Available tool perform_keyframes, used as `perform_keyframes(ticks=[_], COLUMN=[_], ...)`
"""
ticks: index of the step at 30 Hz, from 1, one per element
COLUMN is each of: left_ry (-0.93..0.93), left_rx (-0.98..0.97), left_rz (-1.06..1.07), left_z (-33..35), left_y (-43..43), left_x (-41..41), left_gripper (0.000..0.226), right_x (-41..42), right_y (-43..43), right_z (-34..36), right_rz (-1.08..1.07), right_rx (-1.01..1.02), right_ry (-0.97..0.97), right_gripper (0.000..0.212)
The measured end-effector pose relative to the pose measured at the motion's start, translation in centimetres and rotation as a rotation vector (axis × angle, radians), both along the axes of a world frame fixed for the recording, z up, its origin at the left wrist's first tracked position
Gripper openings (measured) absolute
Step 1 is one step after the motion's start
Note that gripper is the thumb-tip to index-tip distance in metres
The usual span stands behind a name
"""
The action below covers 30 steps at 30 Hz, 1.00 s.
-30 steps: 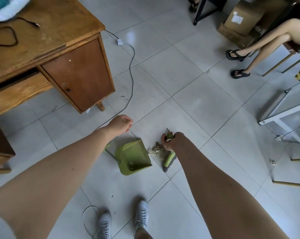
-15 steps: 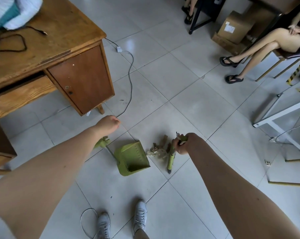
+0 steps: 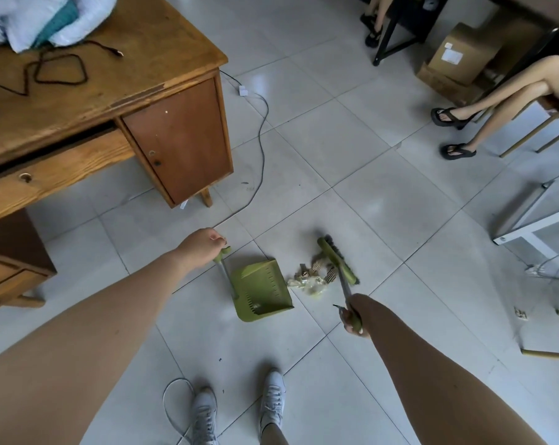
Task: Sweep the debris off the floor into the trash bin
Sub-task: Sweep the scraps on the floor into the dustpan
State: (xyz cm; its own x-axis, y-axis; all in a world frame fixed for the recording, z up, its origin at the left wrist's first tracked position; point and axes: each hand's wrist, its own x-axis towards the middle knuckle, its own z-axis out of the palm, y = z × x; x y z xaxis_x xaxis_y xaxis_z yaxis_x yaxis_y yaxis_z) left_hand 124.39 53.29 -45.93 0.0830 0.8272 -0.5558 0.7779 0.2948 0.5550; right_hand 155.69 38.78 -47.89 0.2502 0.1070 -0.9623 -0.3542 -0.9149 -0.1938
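Observation:
A green dustpan [image 3: 261, 290] lies on the grey tiled floor, its open mouth facing right. My left hand [image 3: 201, 245] grips the top of its upright handle. A small heap of debris [image 3: 313, 277], crumpled pale wrappers and brown scraps, lies just right of the pan's mouth. A green broom [image 3: 337, 264] has its head on the floor at the far side of the heap. My right hand [image 3: 355, 316] is shut on the broom's handle, nearer to me than the heap. No trash bin is in view.
A wooden desk [image 3: 117, 101] with a cabinet door stands at the left. A cable [image 3: 261, 149] runs across the floor beside it. A seated person's legs [image 3: 483, 114], cardboard boxes [image 3: 455, 59] and a white metal frame [image 3: 535, 232] are at the right. My shoes [image 3: 239, 409] stand below.
My right hand has pulled back toward me along the broom handle, and the broom head has swung out to the far side of the debris. My left hand stays on the dustpan handle.

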Motion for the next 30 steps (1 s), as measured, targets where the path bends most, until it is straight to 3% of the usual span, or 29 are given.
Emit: perform_keyframes(ticks=[13, 17, 20, 25, 30], left_ry=[0.015, 0.088, 0.068, 0.061, 0.123], left_rx=[0.136, 0.195, 0.107, 0.178, 0.128], left_rz=[-0.057, -0.089, -0.114, -0.207, -0.338], left_z=[-1.1, -1.6, -2.3, -3.6, -4.9], left_y=[0.1, 0.0, -0.2, -0.6, 0.2], left_x=[-0.9, -1.6, -1.9, -1.5, -2.8], left_gripper=[0.028, 0.045, 0.056, 0.031, 0.029], right_x=[-4.7, -4.5, -4.8, -5.5, -7.7], right_y=[-1.4, -1.2, -0.9, -1.0, -1.8], right_z=[-2.2, -2.5, -3.4, -3.8, -4.4], right_rz=[-0.071, -0.108, -0.007, 0.053, -0.066], right_rx=[0.042, 0.027, 0.08, 0.028, -0.052], right_ry=[0.0, -0.031, -0.109, -0.144, -0.093], right_gripper=[0.029, 0.032, 0.027, 0.028, 0.03])
